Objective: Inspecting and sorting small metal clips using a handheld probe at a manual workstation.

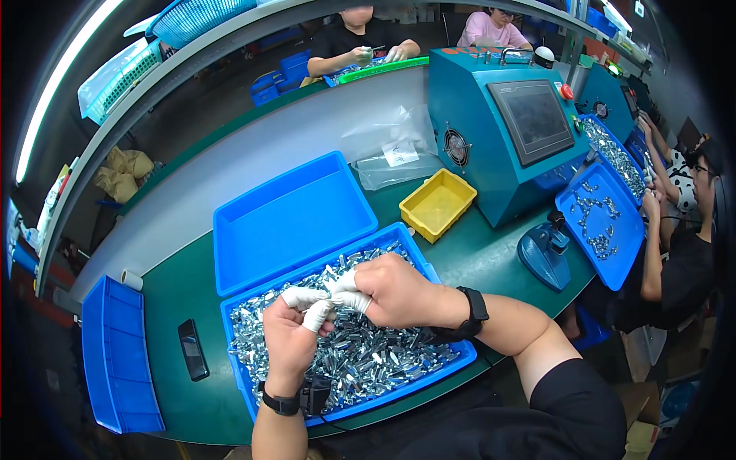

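Note:
My left hand [294, 326] and my right hand [389, 288] meet fingertip to fingertip above a blue tray [465, 354] heaped with small shiny metal parts [376, 356]. White coverings wrap the thumb and finger ends of both. Each hand is closed in a pinch. Whatever lies between the fingertips is hidden by them and too small to name. Right behind the full tray, a second blue tray [287, 218] shows a bare bottom.
A yellow bin [437, 205] stands beside a teal machine [491, 138] with a screen. Also on the green table are a blue tool [544, 257], a black phone [193, 350], a blue bin [119, 356] and plastic bags [391, 149]. Co-workers sit opposite and at right, near another parts tray [602, 222].

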Motion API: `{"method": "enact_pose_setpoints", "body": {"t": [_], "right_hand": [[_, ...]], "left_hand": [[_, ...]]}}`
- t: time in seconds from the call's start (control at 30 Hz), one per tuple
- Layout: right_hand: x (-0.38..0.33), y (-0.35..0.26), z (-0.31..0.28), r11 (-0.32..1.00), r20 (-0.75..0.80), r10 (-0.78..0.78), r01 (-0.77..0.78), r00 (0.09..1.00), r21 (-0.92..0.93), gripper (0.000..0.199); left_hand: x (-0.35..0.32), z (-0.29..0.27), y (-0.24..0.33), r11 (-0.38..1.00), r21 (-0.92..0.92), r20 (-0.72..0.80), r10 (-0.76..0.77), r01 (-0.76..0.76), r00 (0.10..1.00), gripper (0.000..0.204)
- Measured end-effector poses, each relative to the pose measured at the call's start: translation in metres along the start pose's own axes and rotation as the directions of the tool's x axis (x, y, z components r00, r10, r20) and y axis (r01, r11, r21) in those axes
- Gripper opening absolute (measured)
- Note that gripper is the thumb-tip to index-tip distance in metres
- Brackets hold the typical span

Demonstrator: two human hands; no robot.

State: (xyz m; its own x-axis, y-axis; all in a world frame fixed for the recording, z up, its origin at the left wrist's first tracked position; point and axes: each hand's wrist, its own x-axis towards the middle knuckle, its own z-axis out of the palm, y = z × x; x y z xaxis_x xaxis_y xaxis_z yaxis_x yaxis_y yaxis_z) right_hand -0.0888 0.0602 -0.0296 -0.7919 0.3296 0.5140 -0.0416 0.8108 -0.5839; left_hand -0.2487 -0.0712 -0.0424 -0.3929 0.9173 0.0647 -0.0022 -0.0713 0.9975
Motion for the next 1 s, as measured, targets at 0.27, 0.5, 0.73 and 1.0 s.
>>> {"method": "enact_pose_setpoints", "body": {"t": [0.27, 0.5, 0.73, 1.0], "right_hand": [[-0.002, -0.008, -0.005, 0.996, -0.059, 0.019, -0.013, 0.998, 0.09, 0.002], [-0.007, -0.009, 0.006, 0.924, 0.141, 0.139, -0.18, 0.98, 0.338, 0.013], [-0.004, 0.018, 0.046, 0.751, 0.219, 0.337, -0.401, 0.916, 0.524, 0.019], [-0.01, 0.028, 0.054, 0.983, -0.033, 0.062, -0.055, 0.998, 0.177, 0.023]], "left_hand": [[-0.005, 0.001, 0.011, 0.985, -0.169, -0.029, -0.024, 0.019, 0.999, 0.005], [-0.02, 0.003, -0.002, 0.977, -0.055, -0.01, 0.205, -0.205, 0.979, 0.01], [-0.005, -0.015, -0.034, 0.97, 0.063, -0.098, 0.238, -0.233, 0.966, 0.006], [0.0, -0.038, -0.046, 0.994, 0.097, -0.08, 0.054, -0.046, 0.995, 0.007]]}}
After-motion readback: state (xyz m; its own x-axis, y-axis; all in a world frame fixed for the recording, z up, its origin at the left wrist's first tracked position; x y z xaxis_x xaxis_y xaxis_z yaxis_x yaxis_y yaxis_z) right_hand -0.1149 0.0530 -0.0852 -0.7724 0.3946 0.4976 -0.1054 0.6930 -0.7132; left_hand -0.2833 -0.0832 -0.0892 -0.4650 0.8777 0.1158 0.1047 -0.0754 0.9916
